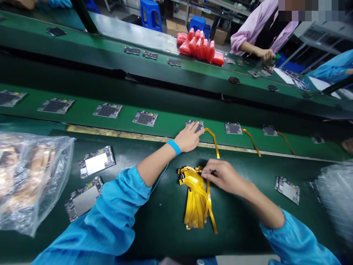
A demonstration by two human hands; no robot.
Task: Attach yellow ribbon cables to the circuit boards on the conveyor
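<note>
My left hand (189, 138), with a blue band at its wrist, lies with fingers stretched out over a circuit board (199, 127) on the green belt. It partly hides the board. A gold flex cable (215, 141) runs from that board's right side over the belt's edge. Nearer to me, a bundle of gold flex cables (194, 206) lies on the dark green table. My right hand (222, 175) is closed in a pinch at the top right of the bundle, on a flex cable (209, 198). A small dark piece shows by its fingertips; its kind is unclear.
Several more boards (145, 118) sit in a row along the belt (171, 121). Boards with silver shields (95, 162) lie left, another board (287, 189) right. Plastic bags (33, 176) flank the table. Beyond, red bundles (198, 46) and a person's hand (266, 55) are at another line.
</note>
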